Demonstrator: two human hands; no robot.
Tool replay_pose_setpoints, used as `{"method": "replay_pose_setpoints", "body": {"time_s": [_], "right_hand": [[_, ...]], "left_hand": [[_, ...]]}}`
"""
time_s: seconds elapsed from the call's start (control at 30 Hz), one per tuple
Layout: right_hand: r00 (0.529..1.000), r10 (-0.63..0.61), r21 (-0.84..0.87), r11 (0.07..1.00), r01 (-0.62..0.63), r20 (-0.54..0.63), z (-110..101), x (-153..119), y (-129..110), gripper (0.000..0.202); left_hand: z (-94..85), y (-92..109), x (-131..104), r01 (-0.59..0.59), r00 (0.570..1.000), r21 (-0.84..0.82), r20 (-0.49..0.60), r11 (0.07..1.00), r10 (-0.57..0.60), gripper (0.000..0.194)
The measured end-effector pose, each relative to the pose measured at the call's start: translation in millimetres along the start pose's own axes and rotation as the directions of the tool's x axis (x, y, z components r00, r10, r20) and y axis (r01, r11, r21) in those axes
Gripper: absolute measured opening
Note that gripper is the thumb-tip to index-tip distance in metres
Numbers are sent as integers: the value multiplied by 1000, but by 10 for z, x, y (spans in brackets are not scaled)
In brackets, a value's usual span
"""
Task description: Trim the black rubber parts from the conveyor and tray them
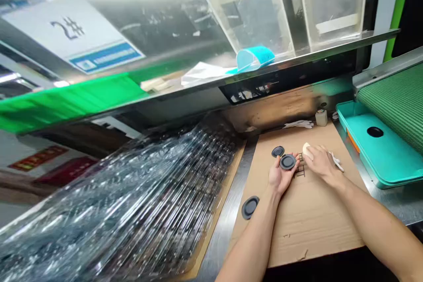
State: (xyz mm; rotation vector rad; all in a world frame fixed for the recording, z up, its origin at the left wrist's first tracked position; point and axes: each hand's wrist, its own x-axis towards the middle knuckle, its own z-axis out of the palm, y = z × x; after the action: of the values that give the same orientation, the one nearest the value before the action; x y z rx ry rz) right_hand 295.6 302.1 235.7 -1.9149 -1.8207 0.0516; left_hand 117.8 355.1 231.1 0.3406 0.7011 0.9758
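Cradled in the lightly curled fingers of the upturned left hand point(279, 177), a dark grey ringed disc point(287, 161) is held over a brown cardboard sheet point(307, 220), apparently to leave its face clear, while the right hand point(319, 161) grips a cream, soft-looking pad point(307, 150). From the left, a matching disc point(250, 207) lies by the sheet's left edge and a second grey disc point(278, 150) farther up, both seemingly kept within reach; past the right edge, a black round piece point(375, 131) rests in a teal plastic tray point(393, 158).
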Motion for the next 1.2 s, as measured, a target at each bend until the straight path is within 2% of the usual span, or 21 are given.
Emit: {"method": "replay_pose_setpoints", "body": {"time_s": [0.17,0.3,0.5,0.63,0.73,0.87,0.9,0.93,1.0,1.03,1.1,1.17,1.2], "right_hand": [[1000,-15,-18,1000,15,0,79,11,78,31],[1000,1,-17,1000,-1,18,95,32,83,35],[1000,-4,4,1000,4,1,95,47,102,40],[996,-17,51,998,22,-83,92,77,152,43],[992,-14,66,998,22,-127,63,79,138,44],[987,-132,22,991,131,95,-79,50,94,39],[986,-130,-16,991,133,106,-134,47,105,40],[992,-91,-78,992,97,83,-192,46,131,41],[996,85,-232,969,-83,1,-304,56,221,40],[984,180,-289,941,-174,-4,-349,66,276,37],[963,259,-297,928,-226,78,-404,89,370,28],[979,139,-150,982,-117,147,-417,111,401,25],[990,42,-51,998,-35,133,-410,117,384,25]], "left_hand": [[40,63,-35,78,997,-223,15,972,-76,48],[107,158,-68,89,996,-337,42,937,-80,52],[159,197,-128,108,994,-374,44,921,-99,56],[164,169,-127,116,993,-352,37,929,-110,56],[147,161,-107,103,995,-305,23,947,-101,56],[90,187,-71,22,999,-241,-26,970,-29,56],[74,188,-61,8,999,-223,-29,975,-14,57],[61,183,-53,2,1000,-196,-25,981,-7,58],[46,151,-44,7,1000,-109,-1,994,-7,60],[45,126,-44,8,1000,-45,11,999,-8,61],[54,68,-58,-4,999,114,33,993,0,61],[68,18,-84,-3,998,278,62,961,-14,63],[73,-1,-99,14,996,348,79,937,-44,64]]}}
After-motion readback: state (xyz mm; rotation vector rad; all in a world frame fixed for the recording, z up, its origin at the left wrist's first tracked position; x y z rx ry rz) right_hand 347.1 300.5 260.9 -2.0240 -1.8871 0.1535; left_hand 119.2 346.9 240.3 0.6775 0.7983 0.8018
